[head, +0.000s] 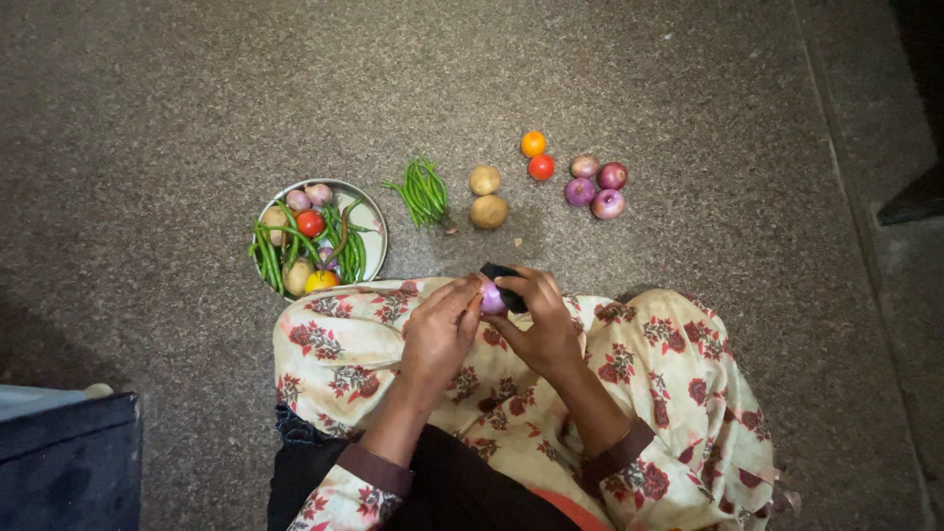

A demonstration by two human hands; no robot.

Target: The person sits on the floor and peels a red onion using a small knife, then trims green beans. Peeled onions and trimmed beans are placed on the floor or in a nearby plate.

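Observation:
I sit on a speckled grey floor with a floral cloth over my lap. My left hand [440,329] holds a small purple onion [492,297] above my knees. My right hand [536,320] grips a dark-handled tool [500,273], probably a knife, whose end rests against the onion. The blade is hidden behind my fingers.
A round metal plate [372,218] at my left holds green beans, onions, a tomato and potatoes. On the floor ahead lie loose green beans [423,192], two potatoes [486,197], two tomatoes [537,155] and several red onions [596,184]. A dark blue box [69,457] stands at bottom left.

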